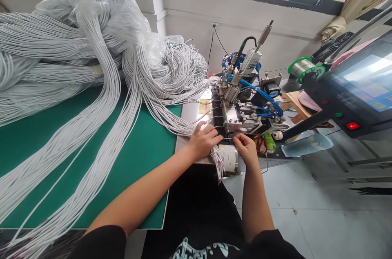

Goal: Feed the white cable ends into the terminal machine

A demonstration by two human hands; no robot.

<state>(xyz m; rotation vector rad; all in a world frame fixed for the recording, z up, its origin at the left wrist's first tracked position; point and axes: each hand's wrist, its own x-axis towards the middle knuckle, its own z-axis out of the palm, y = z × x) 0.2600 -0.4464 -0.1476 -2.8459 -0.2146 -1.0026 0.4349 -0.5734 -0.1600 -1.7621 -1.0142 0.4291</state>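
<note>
Item: white cable bundle (92,99), draped in long hanks across your green bench mat (147,148), the far ends heaped with clear plastic wrap (101,1) at the back; the near ends fan toward the machine so that single leads can be drawn off without lifting the pile. Item: your left hand (203,140), laid palm-down with fingers curled over the gathered cable ends at the mat's right edge, apparently pinning them flat so they stay sorted; their stripped tips (218,165) hang just below the hand. Item: your right hand (245,146), thumb and forefinger pinched together at the front lip of the small bench machine (241,112), seemingly on one thin lead (too fine to see clearly), held level with the machine's slot so the end meets it square. Item: blue air hoses (263,97), looped over the machine's top, out of the hands' way. Item: solder or wire spool, green-flanged (306,68), set behind and to the right, well apart from both hands. Item: control panel with lit screen (364,83) and red lamp (353,126), angled toward you at the right for reading while seated.
</note>
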